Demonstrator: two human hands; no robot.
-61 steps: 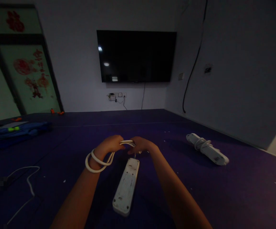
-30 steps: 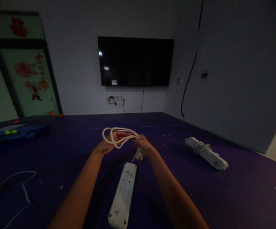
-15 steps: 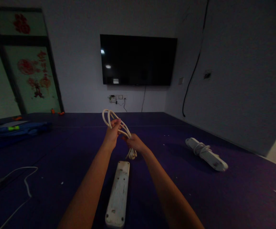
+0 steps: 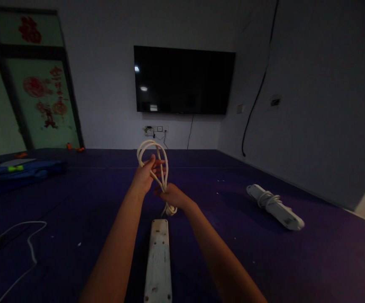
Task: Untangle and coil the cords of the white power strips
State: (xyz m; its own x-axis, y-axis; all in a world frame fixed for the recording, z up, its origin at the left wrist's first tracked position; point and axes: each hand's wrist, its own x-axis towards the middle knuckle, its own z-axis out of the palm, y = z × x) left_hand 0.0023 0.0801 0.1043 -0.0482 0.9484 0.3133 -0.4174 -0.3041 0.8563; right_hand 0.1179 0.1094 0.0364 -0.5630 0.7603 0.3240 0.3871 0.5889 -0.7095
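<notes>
A cream power cord (image 4: 165,162) is gathered in upright loops in front of me. My left hand (image 4: 146,172) holds the loops at their left side, its thumb raised and its fingers loosely curled inside them. Lower down, my right hand (image 4: 173,195) is closed around the cord where the strands come together. A small bunched end of the cord (image 4: 171,209) hangs below the right hand. Beneath my hands a worn white power strip (image 4: 159,265) lies lengthwise on the floor, its screw-holed side up.
On the dark purple floor (image 4: 220,252), a second white power strip (image 4: 275,206) with its cord wrapped around it lies at right. A thin white cable (image 4: 31,244) trails at left, near blue cloth (image 4: 40,170). A television (image 4: 184,80) hangs on the far wall.
The loops have turned more upright and opened rounder. My left hand has shifted slightly left with its fingers looser, and my right hand has dropped a little lower along the cord.
</notes>
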